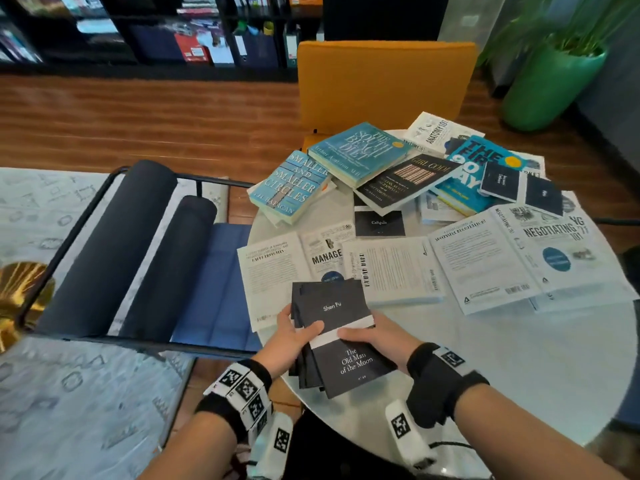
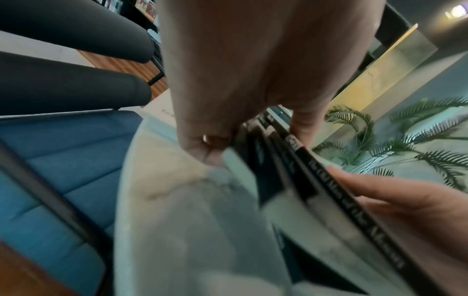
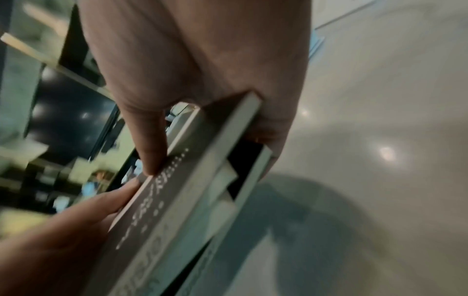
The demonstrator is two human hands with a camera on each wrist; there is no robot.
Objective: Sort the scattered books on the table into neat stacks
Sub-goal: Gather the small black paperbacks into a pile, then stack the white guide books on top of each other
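Note:
Both hands hold a fanned bundle of thin black booklets (image 1: 337,336) just above the near edge of the round white table (image 1: 519,375). The top booklet reads "Shen Fu, The Old Man of the Moon". My left hand (image 1: 294,336) grips the bundle's left edge, thumb on the cover. My right hand (image 1: 372,337) grips the right edge, thumb on the white band. The left wrist view shows the booklet edges (image 2: 291,176) pinched; the right wrist view shows the stack (image 3: 202,180) between thumb and fingers. More black booklets lie further back: "Caligula" (image 1: 380,223) and two others (image 1: 523,187).
White "Management" (image 1: 294,268) and "Negotiating 101" (image 1: 530,258) books lie open-faced mid-table. Blue books (image 1: 353,150), a black "Girl Code" book (image 1: 405,183) and "Anatomy 101" (image 1: 433,131) pile up at the far side. An orange chair (image 1: 384,84) stands behind, a blue-and-black lounge chair (image 1: 138,258) at left.

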